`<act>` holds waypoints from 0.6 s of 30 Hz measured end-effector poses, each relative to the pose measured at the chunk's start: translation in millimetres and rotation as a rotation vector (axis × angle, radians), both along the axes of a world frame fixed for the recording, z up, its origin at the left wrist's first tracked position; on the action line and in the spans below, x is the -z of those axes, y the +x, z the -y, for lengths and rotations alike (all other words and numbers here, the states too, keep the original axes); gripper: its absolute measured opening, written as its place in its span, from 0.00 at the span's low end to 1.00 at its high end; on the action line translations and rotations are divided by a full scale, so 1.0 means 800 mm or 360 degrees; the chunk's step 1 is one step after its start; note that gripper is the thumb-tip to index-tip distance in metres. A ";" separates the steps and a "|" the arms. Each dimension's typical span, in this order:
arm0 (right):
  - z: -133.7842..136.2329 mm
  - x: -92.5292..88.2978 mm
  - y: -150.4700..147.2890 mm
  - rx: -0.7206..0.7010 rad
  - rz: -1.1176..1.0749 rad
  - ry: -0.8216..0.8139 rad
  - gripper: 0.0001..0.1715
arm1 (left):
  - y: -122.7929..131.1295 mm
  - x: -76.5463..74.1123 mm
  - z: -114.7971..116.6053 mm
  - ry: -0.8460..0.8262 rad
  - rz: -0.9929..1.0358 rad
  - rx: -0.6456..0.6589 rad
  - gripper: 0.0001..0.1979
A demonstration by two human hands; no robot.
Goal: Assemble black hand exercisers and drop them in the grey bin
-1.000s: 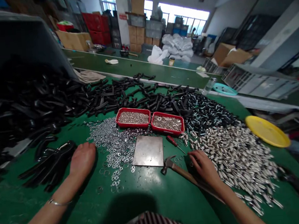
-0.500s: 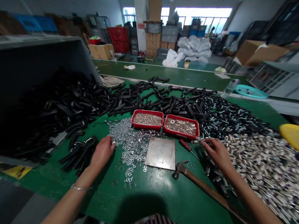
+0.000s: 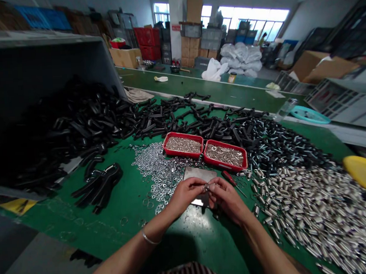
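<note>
Both hands meet over the flat metal plate [image 3: 189, 173], fingertips pinched together. Between them is a small shiny metal part [image 3: 207, 187], too small to make out in full. My left hand [image 3: 186, 194] comes at it from the left with thumb and forefinger closed. Opposite, my right hand [image 3: 227, 197] grips the same spot, its other fingers curled below. Loose metal nuts and rings [image 3: 157, 171] spread beside my left hand. A red-handled screwdriver [image 3: 229, 178] lies just beyond my right hand. The hammer is mostly hidden behind my right hand and arm.
Two red trays [image 3: 184, 154] of small metal pieces stand behind the plate. Silver cylinders [image 3: 309, 204] are heaped on the right, black parts with metal rods [image 3: 278, 144] behind them. Black handles [image 3: 98, 112] spill from a grey bin [image 3: 103, 55]. A yellow lid [image 3: 364, 172] lies far right.
My left hand has moved right from the edge of the nuts, and my right hand left from the cylinders. They have come together above the plate on a small metal part.
</note>
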State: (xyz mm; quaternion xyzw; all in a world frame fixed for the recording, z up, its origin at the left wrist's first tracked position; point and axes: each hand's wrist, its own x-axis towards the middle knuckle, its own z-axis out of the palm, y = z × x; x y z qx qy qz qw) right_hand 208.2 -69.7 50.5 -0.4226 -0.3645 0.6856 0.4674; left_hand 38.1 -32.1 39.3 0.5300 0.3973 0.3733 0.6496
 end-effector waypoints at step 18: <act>-0.006 0.034 0.017 0.0141 0.0236 -0.0181 0.18 | -0.018 0.010 0.004 0.1185 -0.0868 0.0299 0.13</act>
